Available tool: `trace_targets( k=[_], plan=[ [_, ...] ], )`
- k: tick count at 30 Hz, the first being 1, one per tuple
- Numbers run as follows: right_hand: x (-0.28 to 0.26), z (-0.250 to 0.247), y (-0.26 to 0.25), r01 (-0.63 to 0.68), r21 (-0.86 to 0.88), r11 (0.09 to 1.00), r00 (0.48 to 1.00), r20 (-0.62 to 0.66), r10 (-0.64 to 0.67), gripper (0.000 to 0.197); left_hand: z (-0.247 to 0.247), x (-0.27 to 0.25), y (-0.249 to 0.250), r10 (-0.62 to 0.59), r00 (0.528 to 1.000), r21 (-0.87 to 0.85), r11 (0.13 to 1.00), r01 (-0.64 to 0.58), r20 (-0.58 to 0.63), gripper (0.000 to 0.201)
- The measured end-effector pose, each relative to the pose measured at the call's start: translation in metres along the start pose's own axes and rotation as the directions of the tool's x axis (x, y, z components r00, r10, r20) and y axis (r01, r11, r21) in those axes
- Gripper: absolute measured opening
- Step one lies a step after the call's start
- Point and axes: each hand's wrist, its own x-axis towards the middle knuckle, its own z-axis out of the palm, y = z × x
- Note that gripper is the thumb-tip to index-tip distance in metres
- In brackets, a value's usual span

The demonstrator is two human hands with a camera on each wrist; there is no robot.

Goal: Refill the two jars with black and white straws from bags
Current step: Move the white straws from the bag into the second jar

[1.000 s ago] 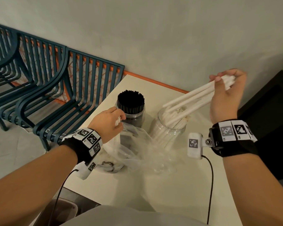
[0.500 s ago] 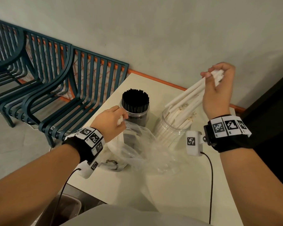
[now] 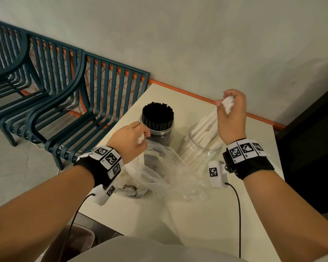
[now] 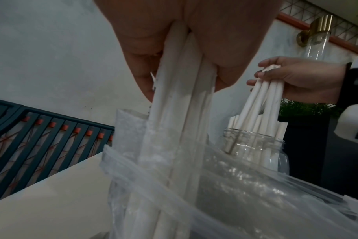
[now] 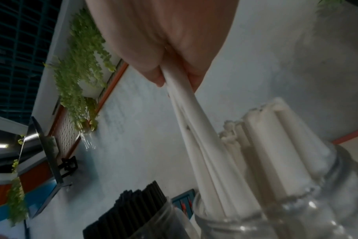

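Note:
Two clear jars stand on the cream table. The left jar is packed with black straws. The right jar holds white straws. My right hand grips a bunch of white straws by their top ends, their lower ends inside the right jar's mouth. My left hand holds the tops of several more white straws that stand inside a clear plastic bag in front of the jars.
Teal metal slatted chairs stand left of the table against a grey wall. A second crumpled clear bag lies by the right jar. A brown bin sits below the table's near edge. A dark cabinet is at right.
My right hand has swung left and down, tilting its white straws steeper and lowering them into the right jar. My left hand has stayed at the bag.

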Motion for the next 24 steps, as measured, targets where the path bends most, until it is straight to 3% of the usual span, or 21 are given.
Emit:
trace_targets(
  k=[5,9,12,15,20,22,24],
  plan=[
    [-0.010,0.011,0.014,-0.062,-0.106,0.992,0.980,0.184,0.081,0.024,0.000,0.000,-0.002,0.005,1.000,-0.002,1.000,-0.005,0.001,0.019],
    [-0.020,0.016,0.034,0.059,-0.246,0.968,0.922,0.385,0.041,0.029,-0.001,0.000,-0.002,0.008,1.000,0.007,1.000,-0.008,0.003,0.019],
    [-0.021,0.014,0.033,0.143,-0.231,0.962,0.936,0.348,-0.055,0.026,-0.001,-0.001,-0.002,0.011,1.000,0.015,1.000,-0.011,0.008,0.019],
    [-0.022,0.011,0.033,0.153,-0.251,0.956,0.946,0.318,-0.068,0.029,-0.001,-0.001,-0.002,0.009,1.000,0.011,1.000,-0.009,0.006,0.019],
    [-0.024,0.008,0.046,0.299,-0.601,0.741,0.842,0.531,0.091,0.047,-0.002,-0.001,-0.003,-0.002,1.000,0.013,1.000,0.001,0.007,0.020],
    [-0.023,0.001,0.048,0.285,-0.621,0.730,0.882,0.468,0.054,0.057,-0.002,-0.001,-0.003,-0.008,1.000,0.007,1.000,0.008,0.007,0.020],
    [-0.029,-0.006,0.051,0.175,-0.595,0.784,0.952,0.306,0.019,0.067,-0.002,-0.001,-0.004,-0.009,1.000,0.003,1.000,0.009,0.009,0.020]
  ],
)
